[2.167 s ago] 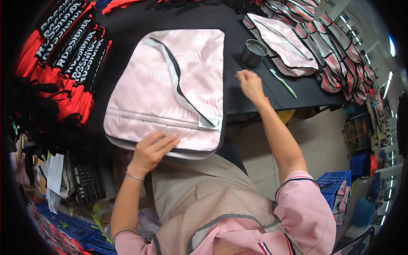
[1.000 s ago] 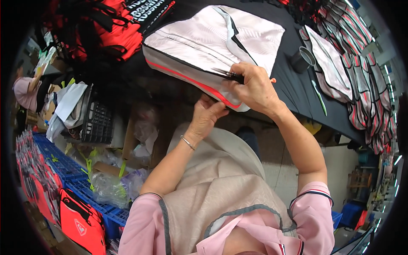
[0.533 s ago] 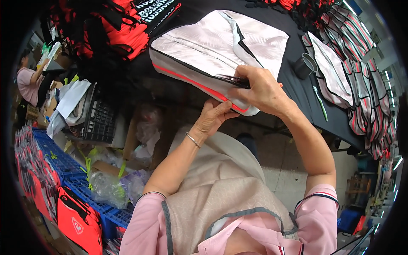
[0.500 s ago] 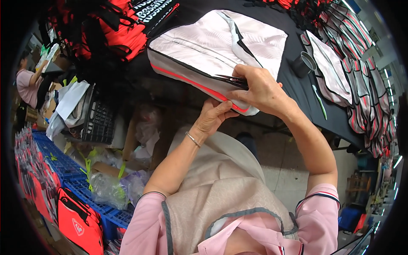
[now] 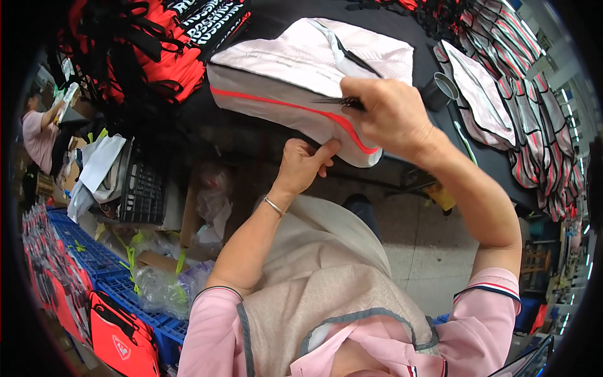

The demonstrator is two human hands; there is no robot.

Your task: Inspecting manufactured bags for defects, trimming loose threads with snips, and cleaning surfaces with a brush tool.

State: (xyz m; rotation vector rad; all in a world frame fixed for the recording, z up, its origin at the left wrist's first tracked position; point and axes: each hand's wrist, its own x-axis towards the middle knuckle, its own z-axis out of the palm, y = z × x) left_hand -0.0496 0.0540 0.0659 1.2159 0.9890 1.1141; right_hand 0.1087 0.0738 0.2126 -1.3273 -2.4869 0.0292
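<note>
Looking down from the head view: a pale pink bag [image 5: 295, 69] with grey sides and a red piping line lies at the near edge of a black table [image 5: 276, 16], its front corner hanging past the edge. Left hand [image 5: 303, 164] is under that overhanging corner — fingers curled up against the underside, thumb pressed on the grey side, so it grips the bag's lower edge; a thin bracelet [image 5: 274, 205] sits on the wrist. Right hand [image 5: 388, 114] is on top of the bag near the red piping, closed in a fist around a small dark tool [image 5: 336, 100] whose tip pokes out toward the left — cannot tell what kind of tool. Just right of that hand stands a dark cup [image 5: 440, 91], and past it a row of similar pink bags [image 5: 502, 81] overlaps along the table. Red and black bags [image 5: 169, 56] are stacked at the table's left. Below the table edge: a black crate [image 5: 143, 188], clear plastic wrap [image 5: 163, 286], blue crates [image 5: 94, 264]. Another person [image 5: 41, 129] is at far left.
</note>
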